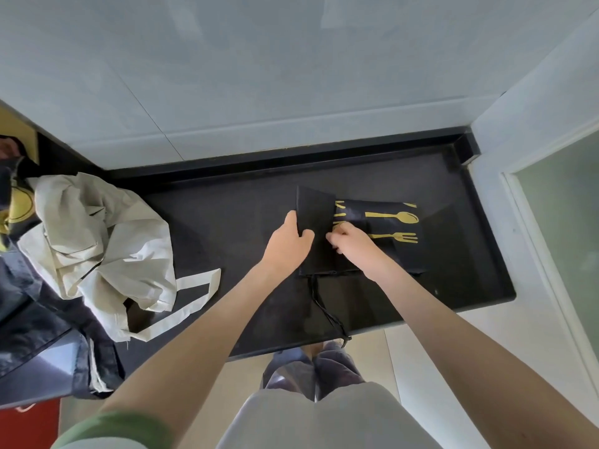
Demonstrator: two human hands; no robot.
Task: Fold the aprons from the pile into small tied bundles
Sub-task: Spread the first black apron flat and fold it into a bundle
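Note:
A black apron (pixel 393 226) with a gold spoon and fork print lies partly folded on the black counter (pixel 227 222). My left hand (pixel 289 241) grips the left flap of the apron, thumb on top, and holds it lifted over the fold. My right hand (pixel 351 243) presses on the folded middle with its fingertips curled against the cloth. The apron's black ties (pixel 327 314) trail from its near edge to the counter's front edge. The pile of aprons (pixel 94 251), cream on top and dark ones below, sits at the left.
Tiled wall stands behind the counter, and a white wall with a frosted glass door (pixel 564 228) closes the right side. A cream strap (pixel 191 303) from the pile lies across the counter. A red surface (pixel 29 426) shows at the bottom left.

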